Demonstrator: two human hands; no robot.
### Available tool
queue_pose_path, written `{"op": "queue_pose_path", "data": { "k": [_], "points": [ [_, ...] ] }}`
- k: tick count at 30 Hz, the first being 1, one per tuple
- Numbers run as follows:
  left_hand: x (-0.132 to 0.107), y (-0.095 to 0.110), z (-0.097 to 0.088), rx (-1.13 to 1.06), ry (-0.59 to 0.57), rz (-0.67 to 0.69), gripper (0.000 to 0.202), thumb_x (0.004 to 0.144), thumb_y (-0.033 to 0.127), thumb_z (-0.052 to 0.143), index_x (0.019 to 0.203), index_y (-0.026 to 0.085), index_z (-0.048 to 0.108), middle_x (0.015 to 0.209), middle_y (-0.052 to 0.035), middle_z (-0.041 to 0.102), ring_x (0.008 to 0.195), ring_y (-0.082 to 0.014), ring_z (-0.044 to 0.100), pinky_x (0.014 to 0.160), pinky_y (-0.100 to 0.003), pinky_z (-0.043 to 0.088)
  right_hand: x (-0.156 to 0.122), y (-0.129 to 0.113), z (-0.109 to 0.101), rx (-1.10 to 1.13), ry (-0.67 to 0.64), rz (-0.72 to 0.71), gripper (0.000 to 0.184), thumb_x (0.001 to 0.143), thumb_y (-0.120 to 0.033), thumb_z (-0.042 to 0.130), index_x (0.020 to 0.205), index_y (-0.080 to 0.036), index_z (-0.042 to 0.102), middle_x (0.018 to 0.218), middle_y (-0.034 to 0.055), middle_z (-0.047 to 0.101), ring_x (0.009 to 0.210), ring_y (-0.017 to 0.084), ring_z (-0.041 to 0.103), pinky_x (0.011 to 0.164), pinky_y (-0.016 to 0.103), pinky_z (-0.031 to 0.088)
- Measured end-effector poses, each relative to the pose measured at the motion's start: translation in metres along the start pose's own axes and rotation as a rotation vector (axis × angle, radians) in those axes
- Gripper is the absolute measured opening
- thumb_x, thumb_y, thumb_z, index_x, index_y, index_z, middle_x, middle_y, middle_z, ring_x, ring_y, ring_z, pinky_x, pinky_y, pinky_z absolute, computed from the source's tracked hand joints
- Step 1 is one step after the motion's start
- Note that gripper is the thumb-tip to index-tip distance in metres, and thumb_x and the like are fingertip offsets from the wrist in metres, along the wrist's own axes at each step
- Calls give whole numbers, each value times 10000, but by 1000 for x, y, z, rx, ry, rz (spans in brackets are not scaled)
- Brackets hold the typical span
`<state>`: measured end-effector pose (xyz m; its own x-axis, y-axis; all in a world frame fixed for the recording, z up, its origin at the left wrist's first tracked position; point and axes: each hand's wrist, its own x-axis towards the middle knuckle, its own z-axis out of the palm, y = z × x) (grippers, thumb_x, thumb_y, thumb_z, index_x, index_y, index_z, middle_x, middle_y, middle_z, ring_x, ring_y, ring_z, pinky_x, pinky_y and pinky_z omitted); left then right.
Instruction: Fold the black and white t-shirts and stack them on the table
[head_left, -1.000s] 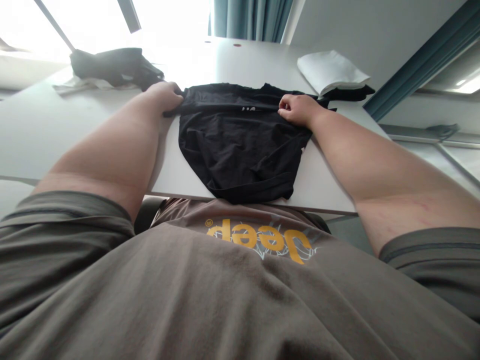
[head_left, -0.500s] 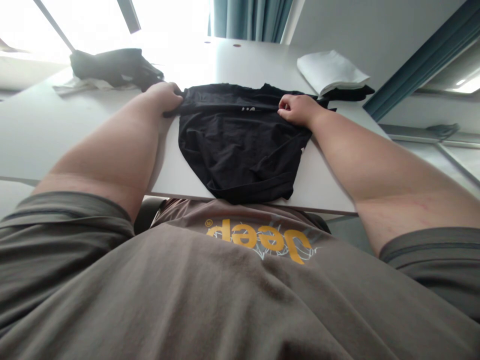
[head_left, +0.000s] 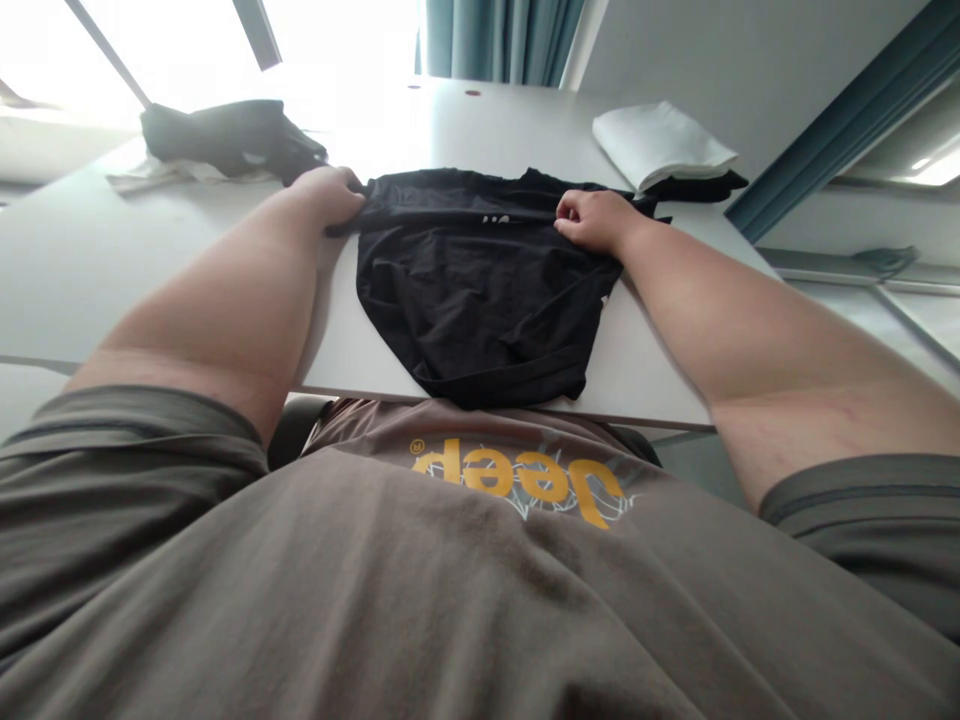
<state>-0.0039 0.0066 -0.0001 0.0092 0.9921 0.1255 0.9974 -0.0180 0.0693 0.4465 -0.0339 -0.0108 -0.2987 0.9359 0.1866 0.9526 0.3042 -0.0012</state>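
A black garment (head_left: 480,290) lies crumpled on the white table (head_left: 90,260) straight in front of me, its near hem hanging at the table's front edge. My left hand (head_left: 330,195) is closed on the garment's far left corner. My right hand (head_left: 592,218) pinches the garment's far right edge, fingers curled. A fold runs across the cloth between the two hands.
A heap of dark clothing (head_left: 225,135) sits at the far left of the table. A folded white cloth (head_left: 660,140) lies on a black one at the far right. Teal curtains (head_left: 502,35) hang behind the table. My brown shirt fills the lower view.
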Motion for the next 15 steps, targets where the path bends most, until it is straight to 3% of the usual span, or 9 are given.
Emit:
{"op": "queue_pose_path", "data": {
  "k": [7, 15],
  "points": [
    [-2, 3, -3, 7, -18, -3, 583, 963, 403, 697, 1486, 147, 671, 1462, -133, 642, 1236, -361, 617, 1062, -484, 513, 1, 0, 0, 0, 3, -4, 319, 1001, -326, 579, 1234, -154, 716, 1176, 139, 750, 1034, 282, 671, 909, 370, 463],
    [3, -2, 2, 25, 3, -12, 545, 970, 432, 695, 1456, 186, 691, 1402, -80, 684, 1173, -308, 628, 1031, -450, 538, 0, -1, 0, -1, -8, -7, 323, 1012, -316, 573, 1242, -131, 706, 1203, 146, 744, 1052, 282, 672, 938, 377, 462]
  ]
}}
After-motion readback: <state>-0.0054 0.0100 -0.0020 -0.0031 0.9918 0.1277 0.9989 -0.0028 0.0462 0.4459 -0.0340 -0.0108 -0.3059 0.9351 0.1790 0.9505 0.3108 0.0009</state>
